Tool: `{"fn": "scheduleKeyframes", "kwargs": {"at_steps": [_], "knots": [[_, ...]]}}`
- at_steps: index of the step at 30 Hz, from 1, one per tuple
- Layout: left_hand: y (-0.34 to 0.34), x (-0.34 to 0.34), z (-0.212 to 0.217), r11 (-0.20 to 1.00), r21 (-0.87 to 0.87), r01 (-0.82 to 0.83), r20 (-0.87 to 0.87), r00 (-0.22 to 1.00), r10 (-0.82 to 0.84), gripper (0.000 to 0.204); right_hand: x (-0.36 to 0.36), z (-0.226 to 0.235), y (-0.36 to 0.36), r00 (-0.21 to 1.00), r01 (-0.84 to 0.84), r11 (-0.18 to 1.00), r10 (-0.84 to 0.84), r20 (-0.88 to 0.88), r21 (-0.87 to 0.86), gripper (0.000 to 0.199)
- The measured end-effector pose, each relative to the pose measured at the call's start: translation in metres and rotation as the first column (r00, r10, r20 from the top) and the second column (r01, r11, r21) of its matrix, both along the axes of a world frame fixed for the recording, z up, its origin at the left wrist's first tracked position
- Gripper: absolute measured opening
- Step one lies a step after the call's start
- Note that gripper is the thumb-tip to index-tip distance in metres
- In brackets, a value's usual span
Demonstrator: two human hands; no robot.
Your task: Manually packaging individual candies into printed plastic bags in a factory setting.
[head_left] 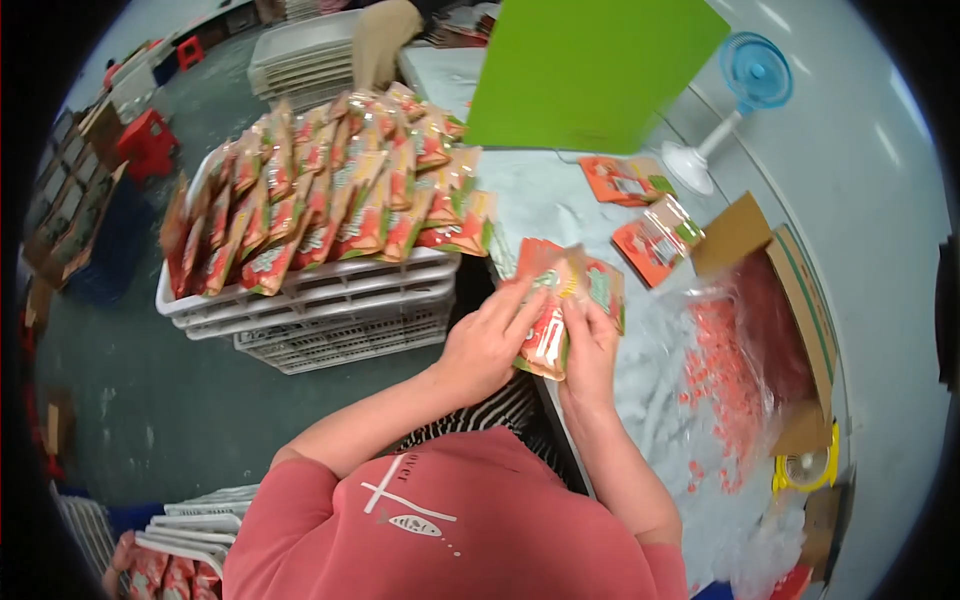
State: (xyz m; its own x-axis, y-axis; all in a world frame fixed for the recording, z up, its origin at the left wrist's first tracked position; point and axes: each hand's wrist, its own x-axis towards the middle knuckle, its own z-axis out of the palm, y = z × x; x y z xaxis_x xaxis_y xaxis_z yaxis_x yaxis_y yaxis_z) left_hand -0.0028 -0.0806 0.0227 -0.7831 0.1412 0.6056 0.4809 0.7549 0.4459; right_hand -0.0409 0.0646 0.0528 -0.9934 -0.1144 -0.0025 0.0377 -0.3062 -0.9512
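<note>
In front of my chest, at the table's edge, I hold a red and tan snack pouch (547,345) with a clear window between both hands. My left hand (485,340) grips its left side, fingers lying across the front. On the right side my right hand (592,350) is closed, thumb on the face of the pouch. More red and green pouches (603,285) show just behind it; whether I hold them or they lie on the table, I cannot tell. To the left stands a white plastic crate (330,285) packed with upright filled pouches (350,190).
Two piles of red pouches (650,245) lie on the table (640,400). Small red packets (720,390) spill from a bag in a cardboard box (805,310) at right. Behind are a green board (590,75) and a blue fan (755,75). A yellow fan (815,465) sits lower right.
</note>
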Motion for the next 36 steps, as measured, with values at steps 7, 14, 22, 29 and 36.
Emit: {"fn": "scheduleKeyframes", "kwargs": {"at_steps": [7,14,22,29,36], "knots": [[-0.055,-0.034,0.042,0.864,0.487,0.126,0.026,0.987,-0.159,0.057,0.004,-0.01,0.041,0.989,0.017,0.985,0.01,-0.148,0.174,0.025],[-0.274,-0.036,0.155,0.902,0.374,-0.216,-0.083,0.961,0.265,0.03,0.016,-0.089,0.073,0.98,0.033,0.984,-0.066,0.185,0.176,0.026],[-0.551,-0.041,0.105,0.717,-0.025,-0.697,-0.083,0.716,0.693,0.047,0.018,-0.086,0.037,0.926,0.086,0.956,-0.18,0.331,0.281,0.02],[-0.592,-0.062,0.007,0.721,-0.023,-0.693,0.272,0.689,0.671,0.058,0.025,-0.108,0.049,0.938,0.022,0.937,-0.14,0.318,0.349,0.03],[-0.641,-0.075,-0.048,0.816,0.468,-0.34,0.529,0.847,0.05,0.07,0.032,-0.123,0.045,0.907,0.001,0.936,-0.15,0.395,0.353,0.03]]}}
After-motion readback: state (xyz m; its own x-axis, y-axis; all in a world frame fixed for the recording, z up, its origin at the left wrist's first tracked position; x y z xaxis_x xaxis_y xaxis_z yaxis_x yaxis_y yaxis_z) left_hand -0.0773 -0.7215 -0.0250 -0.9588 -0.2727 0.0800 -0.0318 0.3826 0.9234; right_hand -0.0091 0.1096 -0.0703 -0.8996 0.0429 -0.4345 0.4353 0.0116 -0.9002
